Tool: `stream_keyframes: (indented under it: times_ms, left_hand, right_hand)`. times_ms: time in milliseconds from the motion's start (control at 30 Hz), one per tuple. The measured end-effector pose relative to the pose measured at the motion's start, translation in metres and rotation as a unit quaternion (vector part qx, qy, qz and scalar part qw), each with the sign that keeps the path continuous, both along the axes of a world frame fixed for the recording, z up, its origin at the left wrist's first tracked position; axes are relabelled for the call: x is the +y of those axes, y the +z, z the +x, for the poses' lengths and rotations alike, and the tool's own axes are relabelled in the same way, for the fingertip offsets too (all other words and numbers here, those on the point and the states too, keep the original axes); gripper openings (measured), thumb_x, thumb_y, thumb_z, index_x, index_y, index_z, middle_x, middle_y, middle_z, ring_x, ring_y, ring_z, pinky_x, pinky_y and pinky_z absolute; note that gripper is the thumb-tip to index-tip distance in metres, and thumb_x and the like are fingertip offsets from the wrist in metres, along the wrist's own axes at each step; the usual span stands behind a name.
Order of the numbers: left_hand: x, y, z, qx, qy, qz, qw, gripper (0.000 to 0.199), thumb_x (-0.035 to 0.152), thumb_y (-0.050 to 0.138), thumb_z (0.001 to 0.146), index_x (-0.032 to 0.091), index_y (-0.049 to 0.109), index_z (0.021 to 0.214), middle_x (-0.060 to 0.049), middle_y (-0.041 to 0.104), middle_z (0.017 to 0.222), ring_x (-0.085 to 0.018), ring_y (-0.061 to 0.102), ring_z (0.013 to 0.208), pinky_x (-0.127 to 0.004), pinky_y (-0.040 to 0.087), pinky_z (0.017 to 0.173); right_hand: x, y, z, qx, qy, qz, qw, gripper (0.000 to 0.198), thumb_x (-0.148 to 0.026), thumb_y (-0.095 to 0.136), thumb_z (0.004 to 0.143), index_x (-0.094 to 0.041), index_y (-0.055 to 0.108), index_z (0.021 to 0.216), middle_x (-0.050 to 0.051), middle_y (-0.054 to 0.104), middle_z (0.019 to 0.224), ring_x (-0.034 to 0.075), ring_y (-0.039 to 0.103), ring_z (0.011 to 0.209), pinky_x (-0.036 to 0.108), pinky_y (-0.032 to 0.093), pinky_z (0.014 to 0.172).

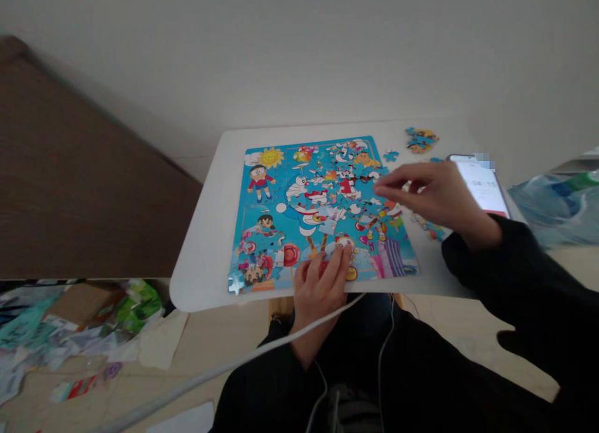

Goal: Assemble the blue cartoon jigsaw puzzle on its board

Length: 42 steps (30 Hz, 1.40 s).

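You can pass along the bare strip of white table (218, 211) left of the puzzle board (248, 202), or over the narrower strip between its far edge and the wall (299, 58). Your left hand (322, 274) blocks the board's near edge, and a white cable (243, 358) crosses in front of that wrist. On the right, your right hand (428, 193), the phone (484, 196) and the loose pieces (421, 140) at the far corner crowd your path.

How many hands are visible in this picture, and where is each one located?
2. The left hand rests on the lower middle of the jigsaw puzzle; the right hand is at its right side, fingertips pinched. Neither is hidden.
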State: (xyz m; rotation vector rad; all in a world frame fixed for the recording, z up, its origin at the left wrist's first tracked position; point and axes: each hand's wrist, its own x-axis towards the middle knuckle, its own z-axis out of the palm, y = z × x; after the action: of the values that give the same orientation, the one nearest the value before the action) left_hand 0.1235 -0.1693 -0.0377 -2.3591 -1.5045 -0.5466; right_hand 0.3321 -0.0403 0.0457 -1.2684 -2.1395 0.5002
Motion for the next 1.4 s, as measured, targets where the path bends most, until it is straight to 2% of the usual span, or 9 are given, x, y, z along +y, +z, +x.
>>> stream_keyframes:
  times_ms: [67,167,267,467,700,800,900,1133,1400]
  left_hand:
    - [0.000,-0.003,0.000,-0.005,0.003,0.010,1.000,0.047,0.019,0.052,0.085,0.021,0.054,0.131,-0.001,0.064,0.125,-0.022,0.054,0.107,-0.036,0.040,0.088]
    - [0.000,-0.007,0.000,-0.014,0.002,0.019,1.000,0.047,0.021,0.052,0.085,0.022,0.055,0.132,-0.001,0.065,0.124,-0.022,0.055,0.106,-0.037,0.040,0.088]
    - [0.001,-0.008,0.000,-0.024,-0.002,0.026,0.999,0.046,0.021,0.051,0.086,0.022,0.055,0.132,-0.002,0.066,0.123,-0.022,0.055,0.107,-0.036,0.040,0.088]
    - [0.003,-0.008,0.000,-0.039,-0.007,0.048,0.998,0.042,0.017,0.052,0.084,0.020,0.060,0.126,-0.001,0.068,0.119,-0.022,0.056,0.102,-0.036,0.040,0.086]
    - [0.002,-0.006,0.000,-0.035,-0.008,0.037,0.999,0.044,0.016,0.049,0.085,0.019,0.059,0.127,-0.002,0.068,0.119,-0.022,0.056,0.104,-0.036,0.039,0.087]
    - [0.002,-0.006,0.000,-0.031,-0.003,0.029,0.999,0.042,0.018,0.049,0.087,0.021,0.059,0.127,-0.001,0.067,0.120,-0.022,0.056,0.103,-0.035,0.039,0.088]
    - [0.001,-0.006,0.000,-0.030,-0.001,0.028,0.999,0.040,0.019,0.050,0.088,0.021,0.059,0.127,-0.001,0.068,0.119,-0.022,0.057,0.103,-0.035,0.040,0.088]
    - [0.001,-0.006,-0.001,-0.030,-0.004,0.028,0.999,0.042,0.023,0.053,0.088,0.020,0.056,0.131,-0.005,0.068,0.118,-0.023,0.056,0.104,-0.036,0.039,0.086]
    - [0.002,-0.006,0.000,-0.029,0.002,0.038,0.999,0.037,0.029,0.055,0.090,0.019,0.060,0.125,-0.006,0.068,0.116,-0.023,0.056,0.103,-0.036,0.040,0.086]
  right_hand:
    - [0.007,0.008,0.012,0.049,-0.088,0.036,0.994,0.024,-0.044,0.064,0.080,-0.022,0.074,0.082,0.002,0.072,0.076,0.014,0.060,0.060,0.029,0.044,0.055]
    - [0.017,0.013,0.027,0.046,-0.132,0.055,0.989,0.027,-0.045,0.065,0.078,-0.020,0.074,0.080,0.003,0.072,0.073,0.014,0.058,0.057,0.030,0.044,0.054]
    - [0.024,0.010,0.039,-0.038,-0.104,0.015,0.994,0.029,-0.046,0.062,0.079,-0.020,0.075,0.081,0.003,0.070,0.068,0.016,0.060,0.060,0.032,0.045,0.058]
    - [0.036,0.004,0.057,-0.190,0.032,-0.089,0.977,0.037,-0.055,0.057,0.078,-0.024,0.075,0.086,0.002,0.072,0.075,0.017,0.062,0.063,0.031,0.044,0.060]
    - [0.035,-0.003,0.050,-0.214,0.102,-0.096,0.967,0.042,-0.057,0.052,0.082,-0.025,0.073,0.099,0.003,0.072,0.087,0.017,0.064,0.071,0.029,0.046,0.064]
    - [0.037,-0.004,0.051,-0.200,0.081,-0.057,0.975,0.040,-0.054,0.049,0.085,-0.025,0.073,0.100,0.004,0.073,0.092,0.018,0.065,0.078,0.030,0.046,0.068]
    - [0.042,-0.004,0.061,-0.199,0.026,-0.034,0.979,0.039,-0.056,0.049,0.085,-0.026,0.074,0.090,0.003,0.073,0.083,0.018,0.065,0.073,0.030,0.045,0.065]
    - [0.049,-0.011,0.082,-0.219,0.025,-0.066,0.973,0.040,-0.062,0.055,0.077,-0.026,0.073,0.077,-0.001,0.070,0.067,0.014,0.061,0.059,0.026,0.042,0.055]
    - [0.043,-0.011,0.061,-0.220,0.012,-0.078,0.972,0.038,-0.056,0.055,0.080,-0.023,0.073,0.088,0.002,0.070,0.075,0.015,0.061,0.064,0.028,0.042,0.059]
